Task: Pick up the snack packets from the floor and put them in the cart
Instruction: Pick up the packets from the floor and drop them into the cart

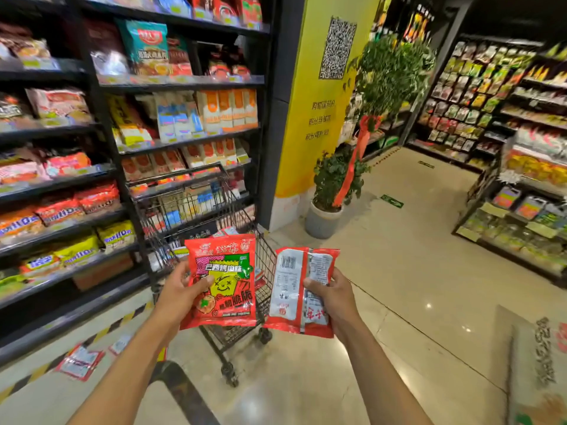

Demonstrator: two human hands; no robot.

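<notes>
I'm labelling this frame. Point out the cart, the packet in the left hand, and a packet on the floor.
cart [266, 259], head view, right wire wall.
left-hand packet [225, 280], head view, printed front.
floor packet [80, 361], head view, middle.

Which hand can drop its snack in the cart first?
Probably the left hand: its packet is right in front of the cart, while the right hand holds its packet off beside it.

Dark shelves [76, 179] stacked with packaged food line the left side, and more shelving [503, 118] fills the right. A glossy beige tile floor [414, 271] reflects ceiling lights. A yellow pillar [319, 111] stands behind a potted plant [331, 191].
</notes>
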